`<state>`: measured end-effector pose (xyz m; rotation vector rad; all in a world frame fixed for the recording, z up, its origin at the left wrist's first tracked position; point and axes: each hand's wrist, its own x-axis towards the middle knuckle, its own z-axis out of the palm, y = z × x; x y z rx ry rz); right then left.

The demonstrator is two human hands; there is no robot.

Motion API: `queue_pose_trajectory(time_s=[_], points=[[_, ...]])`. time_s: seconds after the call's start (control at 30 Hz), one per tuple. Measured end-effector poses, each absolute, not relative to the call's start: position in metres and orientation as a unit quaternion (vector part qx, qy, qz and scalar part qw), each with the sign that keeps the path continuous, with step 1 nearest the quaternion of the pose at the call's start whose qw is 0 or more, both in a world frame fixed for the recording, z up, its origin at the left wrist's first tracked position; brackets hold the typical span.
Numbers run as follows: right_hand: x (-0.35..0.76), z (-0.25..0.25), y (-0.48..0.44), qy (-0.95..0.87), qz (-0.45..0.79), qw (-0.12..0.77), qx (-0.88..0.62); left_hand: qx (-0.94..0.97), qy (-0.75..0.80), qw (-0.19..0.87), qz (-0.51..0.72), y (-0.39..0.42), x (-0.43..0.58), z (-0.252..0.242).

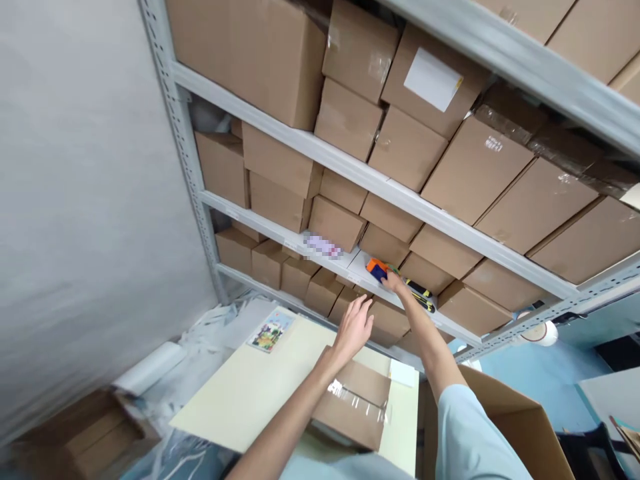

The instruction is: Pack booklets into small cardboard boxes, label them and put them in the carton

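Observation:
My right hand (393,281) reaches out to the shelf with its fingers around an orange and dark-blue object (376,269), whose exact kind I cannot make out. Just to the right of that hand, yellow-and-black tools (420,292) that look like utility knives lie on the shelf ledge. My left hand (355,327) is in the air past the table's far edge, fingers stretched out and holding nothing. Nearer to me, a taped cardboard box (353,407) sits on the pale yellow tabletop (250,400), partly behind my left forearm.
Grey metal shelving (300,143) full of cardboard boxes rises in front. A picture card (271,330) and a white paper piece (403,373) lie on the table. An open carton (515,427) stands at the right. Plastic wrapping (200,353) and another carton (90,433) are at the left.

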<state>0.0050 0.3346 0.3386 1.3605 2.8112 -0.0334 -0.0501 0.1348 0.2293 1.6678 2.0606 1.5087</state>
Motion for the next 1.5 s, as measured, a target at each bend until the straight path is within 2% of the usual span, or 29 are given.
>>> queue_pose_trajectory(time_s=[0.1,0.13,0.27,0.37,0.53,0.7,0.93,1.17,1.37,1.5], points=[[0.019,0.326,0.330,0.885,-0.023,0.002,0.466,0.541,0.679,0.070,0.491,0.106,-0.055,0.211],[0.029,0.317,0.327,0.882,-0.030,-0.024,0.470,0.535,0.685,0.079,0.489,0.093,-0.058,0.201],[0.109,0.266,0.283,0.850,-0.088,-0.220,0.471,0.485,0.730,0.133,0.463,0.028,-0.069,0.157],[0.182,0.229,0.207,0.813,-0.155,-0.257,0.499,0.442,0.765,0.176,0.434,-0.015,-0.068,0.134],[0.242,0.208,0.073,0.717,-0.236,-0.209,0.621,0.425,0.784,0.237,0.385,-0.044,-0.060,0.123],[0.233,0.187,0.016,0.691,-0.279,-0.131,0.654,0.454,0.777,0.270,0.342,-0.031,-0.061,0.120],[0.203,0.142,0.021,0.680,-0.278,-0.061,0.676,0.458,0.774,0.309,0.309,-0.005,-0.044,0.112],[0.191,0.149,0.033,0.635,-0.270,0.020,0.723,0.375,0.836,0.313,0.250,0.014,-0.029,0.106],[0.157,0.146,0.045,0.682,-0.117,-0.027,0.721,0.444,0.810,0.250,0.291,0.016,-0.013,0.110],[0.155,0.132,0.054,0.681,-0.121,-0.035,0.721,0.476,0.794,0.231,0.299,0.023,-0.007,0.111]])
